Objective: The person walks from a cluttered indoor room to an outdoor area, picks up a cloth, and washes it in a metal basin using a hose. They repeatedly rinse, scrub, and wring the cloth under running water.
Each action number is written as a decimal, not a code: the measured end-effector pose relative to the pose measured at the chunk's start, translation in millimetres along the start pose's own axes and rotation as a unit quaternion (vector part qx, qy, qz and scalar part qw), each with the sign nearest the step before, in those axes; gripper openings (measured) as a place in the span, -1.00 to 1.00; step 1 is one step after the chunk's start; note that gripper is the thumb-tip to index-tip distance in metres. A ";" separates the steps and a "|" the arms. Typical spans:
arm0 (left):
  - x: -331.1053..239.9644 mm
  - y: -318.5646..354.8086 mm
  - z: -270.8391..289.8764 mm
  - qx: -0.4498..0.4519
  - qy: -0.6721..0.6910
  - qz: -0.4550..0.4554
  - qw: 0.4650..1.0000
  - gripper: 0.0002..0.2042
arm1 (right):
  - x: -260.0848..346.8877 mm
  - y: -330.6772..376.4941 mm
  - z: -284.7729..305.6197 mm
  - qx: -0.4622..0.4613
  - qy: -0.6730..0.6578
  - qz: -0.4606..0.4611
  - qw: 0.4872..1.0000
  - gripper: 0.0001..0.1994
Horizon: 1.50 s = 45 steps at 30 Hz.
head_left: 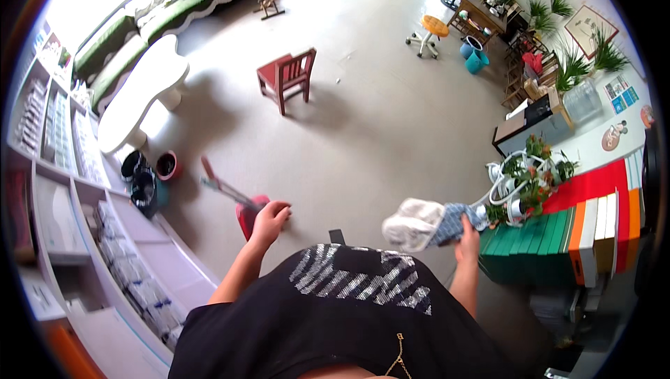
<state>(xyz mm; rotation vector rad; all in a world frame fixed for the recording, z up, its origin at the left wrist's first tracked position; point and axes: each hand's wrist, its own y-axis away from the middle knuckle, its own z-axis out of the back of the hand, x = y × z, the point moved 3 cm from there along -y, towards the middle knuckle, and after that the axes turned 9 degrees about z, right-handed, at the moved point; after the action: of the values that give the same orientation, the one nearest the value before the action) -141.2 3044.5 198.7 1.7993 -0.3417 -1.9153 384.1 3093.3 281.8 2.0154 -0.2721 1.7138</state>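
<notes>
My right hand (469,241) is closed on a bunched cloth (419,224), off-white at its left end and blue patterned towards my fingers. The cloth hangs over the floor, beside potted plants (523,180) with red-tinged leaves and a white curved stand. My left hand (272,220) is held out in front of me with its fingers loosely apart, and I see nothing in it. Just behind it is a red dustpan-like thing (246,220). A blurred long handle (227,189) slants up and left from there; whether my hand touches either, I cannot tell.
A red wooden chair (286,79) stands ahead on the grey floor. Left are a white curved table (143,93), dark pots (144,190) and a lilac shelf unit (157,260). Green binders (534,239) line the right, with a wheeled stool (434,26) farther off.
</notes>
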 end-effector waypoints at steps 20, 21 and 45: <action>-315.9 -516.4 9.2 -0.201 0.087 0.027 0.975 -0.81 | 106.4 -677.8 -466.1 0.160 -0.105 -0.003 0.981 -0.66; -327.3 -550.5 13.3 -0.222 0.101 0.030 0.969 -0.81 | 120.2 -709.9 -491.5 0.171 -0.100 0.001 0.980 -0.66; -816.3 -1337.5 -112.8 0.004 0.018 -0.028 0.999 -0.75 | 201.0 -1415.6 -909.7 0.089 -0.119 -0.062 0.987 -0.63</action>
<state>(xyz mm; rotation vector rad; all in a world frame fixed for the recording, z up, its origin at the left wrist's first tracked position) -254.6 4611.1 228.3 1.8661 -0.2901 -1.9190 258.9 4783.0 248.8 2.3192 -0.0696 1.4679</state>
